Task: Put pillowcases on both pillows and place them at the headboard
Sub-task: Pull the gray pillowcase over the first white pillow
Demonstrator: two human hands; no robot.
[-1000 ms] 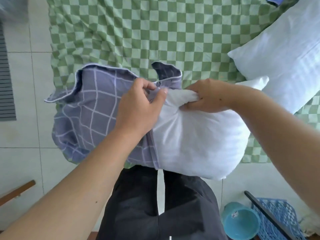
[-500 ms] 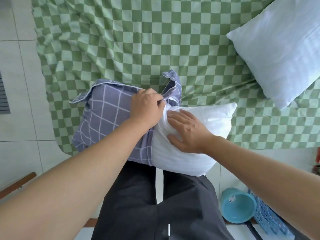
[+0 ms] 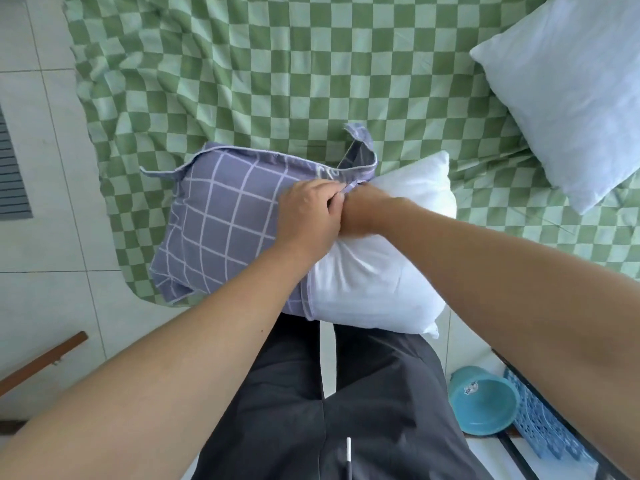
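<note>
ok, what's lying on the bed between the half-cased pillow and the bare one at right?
Head view: nothing. Only wrinkled green checked sheet separates the half-cased pillow from the bare pillow; they don't touch.

Pillowcase purple, white grid; pillow white; bedsheet green checks.
</note>
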